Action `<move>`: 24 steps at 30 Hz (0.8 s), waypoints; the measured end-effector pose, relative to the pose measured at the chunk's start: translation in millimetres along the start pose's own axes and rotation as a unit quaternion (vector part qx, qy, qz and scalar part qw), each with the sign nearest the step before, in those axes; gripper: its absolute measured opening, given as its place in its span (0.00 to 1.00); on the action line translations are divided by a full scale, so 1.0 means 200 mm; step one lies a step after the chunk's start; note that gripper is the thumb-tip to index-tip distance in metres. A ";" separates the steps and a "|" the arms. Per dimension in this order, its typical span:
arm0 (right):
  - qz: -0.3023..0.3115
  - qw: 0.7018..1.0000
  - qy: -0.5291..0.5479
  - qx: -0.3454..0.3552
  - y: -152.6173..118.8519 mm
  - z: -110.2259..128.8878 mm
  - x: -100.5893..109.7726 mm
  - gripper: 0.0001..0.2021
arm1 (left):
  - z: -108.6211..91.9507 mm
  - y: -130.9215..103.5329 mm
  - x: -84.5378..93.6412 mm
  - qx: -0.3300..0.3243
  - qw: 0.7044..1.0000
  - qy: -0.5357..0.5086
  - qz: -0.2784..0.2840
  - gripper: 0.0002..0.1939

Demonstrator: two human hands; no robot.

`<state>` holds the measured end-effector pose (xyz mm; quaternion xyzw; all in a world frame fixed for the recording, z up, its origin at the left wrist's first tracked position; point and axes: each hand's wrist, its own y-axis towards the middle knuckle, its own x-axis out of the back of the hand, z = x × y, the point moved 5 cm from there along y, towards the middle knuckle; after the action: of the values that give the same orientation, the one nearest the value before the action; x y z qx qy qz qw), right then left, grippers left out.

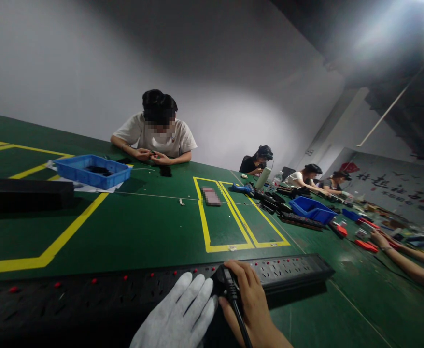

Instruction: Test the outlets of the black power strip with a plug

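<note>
A long black power strip (118,295) with rows of sockets and small red buttons runs across the front of the green table. My left hand (181,311), in a white glove, lies with its fingers stretched out on the strip. Its fingertips are close against a black plug (219,280). My right hand (250,299), bare, is closed round this plug, thumb on the near side and fingers over the far side. From the plug a black cable (239,314) runs down toward me. The plug's pins are hidden, so how far it sits in a socket cannot be seen.
A blue tray (96,171) holding dark parts stands at the left, near a black bar (23,193). A phone (211,196) lies inside yellow tape lines. Rightward are black strips, a blue bin (311,210) and a co-worker's arms (400,253). Across sits a person (157,133).
</note>
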<state>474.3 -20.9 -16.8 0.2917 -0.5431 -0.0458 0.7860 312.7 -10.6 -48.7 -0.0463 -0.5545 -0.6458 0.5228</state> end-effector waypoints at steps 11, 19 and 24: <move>-0.016 0.999 0.035 -0.029 0.01 0.02 0.02 0.25 | 0.00 0.00 0.01 0.005 1.000 -0.002 0.012 0.17; -0.042 0.998 0.014 -0.035 0.01 0.02 0.00 0.26 | 0.00 0.00 0.01 0.004 1.000 -0.006 -0.004 0.16; -0.039 0.998 0.011 -0.045 0.00 0.00 -0.02 0.27 | 0.00 0.00 0.02 0.003 1.000 -0.017 0.016 0.19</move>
<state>473.4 -19.4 -19.8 0.2773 -0.5200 -0.0971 0.8020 309.9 -13.2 -46.4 -0.0649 -0.5644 -0.6352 0.5233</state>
